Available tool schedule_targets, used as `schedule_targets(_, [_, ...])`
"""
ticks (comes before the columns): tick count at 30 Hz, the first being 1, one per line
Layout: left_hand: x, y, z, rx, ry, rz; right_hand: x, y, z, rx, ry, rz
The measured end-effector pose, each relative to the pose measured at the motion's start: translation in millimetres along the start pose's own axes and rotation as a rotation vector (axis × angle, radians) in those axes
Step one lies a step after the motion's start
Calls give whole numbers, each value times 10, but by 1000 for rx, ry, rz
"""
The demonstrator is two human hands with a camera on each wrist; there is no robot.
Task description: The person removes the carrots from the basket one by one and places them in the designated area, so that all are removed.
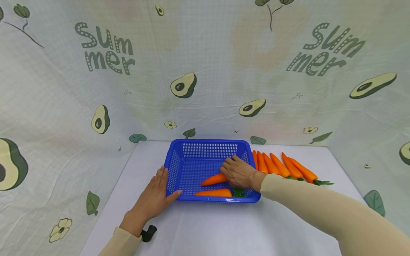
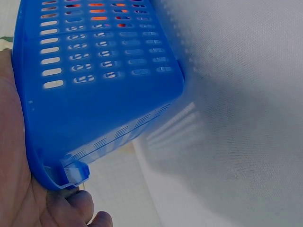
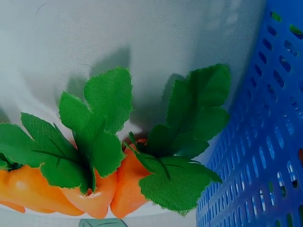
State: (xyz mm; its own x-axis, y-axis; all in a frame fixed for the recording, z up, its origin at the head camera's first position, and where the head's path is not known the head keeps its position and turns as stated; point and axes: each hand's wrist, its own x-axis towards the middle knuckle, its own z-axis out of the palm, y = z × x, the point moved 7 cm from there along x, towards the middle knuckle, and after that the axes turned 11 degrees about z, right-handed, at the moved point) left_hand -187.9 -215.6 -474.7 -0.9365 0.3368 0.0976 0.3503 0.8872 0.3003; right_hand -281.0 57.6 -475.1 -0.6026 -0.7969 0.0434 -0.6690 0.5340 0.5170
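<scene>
A blue plastic basket (image 1: 209, 200) with slotted walls stands on the white table. My right hand (image 1: 238, 172) reaches inside it and grips an orange carrot (image 1: 214, 179), whose tapered end points left. Just in front of that one, another carrot (image 1: 214, 193) with green leaves lies along the near wall. My left hand (image 1: 155, 193) rests against the basket's left side, fingers straight and thumb at the front corner. In the left wrist view the palm (image 2: 12, 156) lies along the basket rim (image 2: 33, 156).
To the basket's right, several carrots (image 1: 293, 169) lie in a row; the right wrist view shows their green leaves (image 3: 106, 101) near the basket wall (image 3: 255, 142). A small black object (image 1: 148, 233) sits by the left wrist. Cloth printed with avocados (image 1: 184, 85) hangs behind and at both sides.
</scene>
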Motion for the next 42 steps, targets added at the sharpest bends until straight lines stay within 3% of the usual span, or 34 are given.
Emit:
schedule_targets(21, [-8, 18, -16, 39, 1, 8, 25, 72, -84, -5, 31, 29])
schedule_targets(30, [-12, 39, -40, 85, -38, -11, 50, 119, -136, 9, 27, 51])
schedule_targets(42, [-6, 45, -30, 79, -43, -15, 16, 249, -228, 13, 81, 80])
